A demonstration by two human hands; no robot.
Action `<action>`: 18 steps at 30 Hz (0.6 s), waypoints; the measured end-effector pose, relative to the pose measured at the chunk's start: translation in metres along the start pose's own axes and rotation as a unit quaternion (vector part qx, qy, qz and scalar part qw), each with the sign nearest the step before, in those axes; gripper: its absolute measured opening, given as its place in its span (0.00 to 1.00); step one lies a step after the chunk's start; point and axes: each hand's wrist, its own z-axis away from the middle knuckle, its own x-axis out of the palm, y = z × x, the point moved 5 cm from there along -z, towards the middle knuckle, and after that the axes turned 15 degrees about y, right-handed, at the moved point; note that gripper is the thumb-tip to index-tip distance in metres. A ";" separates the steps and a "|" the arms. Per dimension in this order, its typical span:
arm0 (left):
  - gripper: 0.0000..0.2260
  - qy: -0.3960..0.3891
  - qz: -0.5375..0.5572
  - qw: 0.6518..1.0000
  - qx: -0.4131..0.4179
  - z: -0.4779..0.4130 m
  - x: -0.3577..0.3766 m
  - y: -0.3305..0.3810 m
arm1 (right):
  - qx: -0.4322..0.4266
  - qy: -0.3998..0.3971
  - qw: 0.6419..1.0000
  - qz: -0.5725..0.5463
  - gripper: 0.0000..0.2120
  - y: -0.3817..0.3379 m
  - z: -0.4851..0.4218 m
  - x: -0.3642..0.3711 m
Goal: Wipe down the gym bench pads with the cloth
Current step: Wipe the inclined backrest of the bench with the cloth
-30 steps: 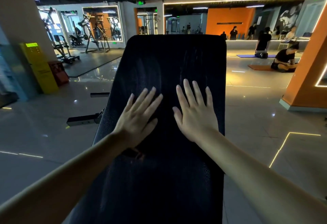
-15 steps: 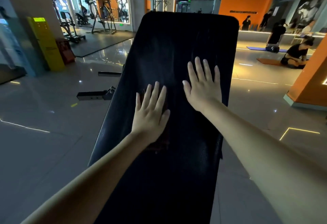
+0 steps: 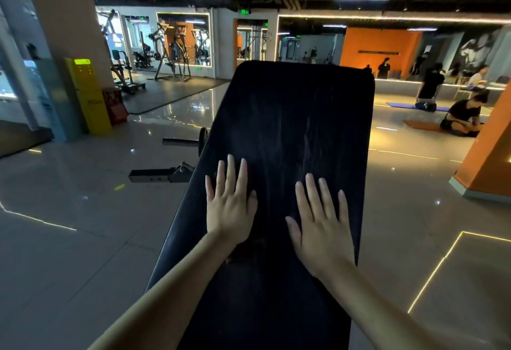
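Pad (image 3: 290, 117) fills the middle of my view, black and tilted up away from me, its rounded top edge well beyond my hands. My left hand (image 3: 231, 206) lies flat on it near the left edge, with the fingers (image 3: 230, 175) straight, slightly spread and pointing up the pad. My right hand (image 3: 322, 228) lies flat too, a little lower and nearer the right edge, fingers straight and thumb out toward the middle. Neither hand curls round anything.

What I take for the cloth (image 3: 250, 250) is a dark brownish patch just below my left palm, seemingly pinned under that hand. In this dim light I cannot be sure.

Pale streaks (image 3: 312, 139) run lengthwise on the pad above my right hand. Left of the pad a metal bar (image 3: 157, 175) sticks out low over the glossy floor (image 3: 69, 253). Farther off, a yellow kiosk (image 3: 87, 95) stands at the left. At the right, a person (image 3: 464, 116) sits on the floor near an orange column (image 3: 486, 161).
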 end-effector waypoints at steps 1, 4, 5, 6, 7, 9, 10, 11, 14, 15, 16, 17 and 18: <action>0.32 0.001 -0.012 1.000 -0.020 -0.018 0.002 -0.001 | 0.000 0.004 1.000 0.003 0.31 -0.001 0.003 0.000; 0.29 -0.017 -0.030 0.998 -0.051 -0.052 0.007 -0.003 | 0.003 0.012 1.000 0.020 0.31 -0.002 0.002 0.000; 0.29 -0.023 -0.030 0.998 -0.052 -0.053 0.007 -0.002 | 0.003 0.008 1.000 0.022 0.31 -0.002 0.002 0.000; 0.29 -0.026 -0.027 0.998 -0.048 -0.050 0.006 -0.001 | 0.005 0.003 1.000 0.022 0.31 -0.002 0.002 0.000; 0.29 -0.026 -0.017 0.999 -0.037 -0.043 0.004 0.000 | 0.005 0.001 1.000 0.020 0.31 -0.002 0.003 0.000; 0.31 -0.020 0.015 1.000 0.003 -0.013 -0.003 0.004 | 0.000 0.002 1.000 0.020 0.31 -0.003 0.004 0.000; 0.32 -0.017 0.030 0.999 0.027 0.009 -0.008 0.006 | -0.002 0.004 1.000 0.020 0.31 -0.003 0.005 0.001; 0.33 -0.017 0.042 0.998 0.053 0.034 -0.013 0.009 | -0.002 0.006 1.000 0.019 0.31 -0.003 0.005 0.001; 0.37 -0.031 0.064 0.983 0.167 0.117 -0.027 0.017 | -0.004 0.014 1.000 0.015 0.31 -0.002 0.006 0.000; 0.38 -0.033 0.058 0.974 0.215 0.135 -0.029 0.018 | -0.006 0.014 1.000 0.014 0.31 -0.002 0.006 0.000; 0.38 -0.032 0.050 0.964 0.257 0.146 -0.030 0.017 | -0.008 0.015 1.000 0.014 0.31 -0.003 0.006 0.000; 0.37 -0.031 0.046 0.956 0.289 0.147 -0.031 0.016 | -0.009 0.017 1.000 0.014 0.31 -0.003 0.007 -0.001; 0.35 -0.031 0.043 0.949 0.309 0.142 -0.029 0.014 | -0.010 0.021 1.000 0.014 0.31 -0.003 0.007 -0.001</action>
